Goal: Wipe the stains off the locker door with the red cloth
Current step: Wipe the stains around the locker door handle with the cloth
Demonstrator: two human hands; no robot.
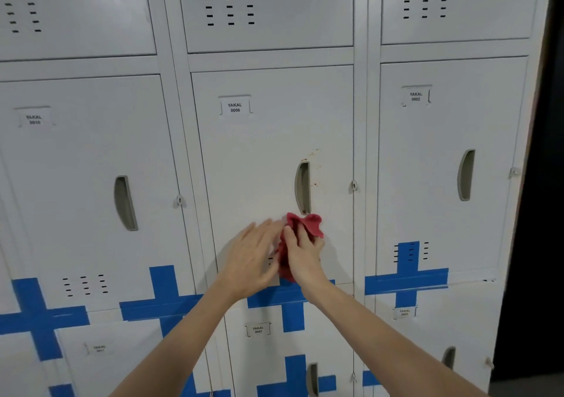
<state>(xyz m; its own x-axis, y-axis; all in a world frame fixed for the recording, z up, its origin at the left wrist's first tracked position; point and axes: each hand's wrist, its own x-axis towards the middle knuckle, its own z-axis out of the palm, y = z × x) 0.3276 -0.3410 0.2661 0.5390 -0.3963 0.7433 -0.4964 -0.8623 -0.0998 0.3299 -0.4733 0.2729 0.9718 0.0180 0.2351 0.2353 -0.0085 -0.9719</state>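
The middle locker door (259,158), labelled YAKAL 0006, is pale grey with a recessed handle (303,187). Small brown stains (314,155) speckle the door above and to the right of the handle. A crumpled red cloth (311,224) is pressed to the door just below the handle, with my right hand (302,251) shut on it. My left hand (251,257) lies beside it on the left, fingers spread and flat toward the door, touching the cloth's edge.
Neighbouring lockers (451,167) stand left and right, each with a handle and a hasp (353,185). Blue tape crosses (164,299) mark the lower row. A dark gap (543,213) runs past the locker bank's right edge.
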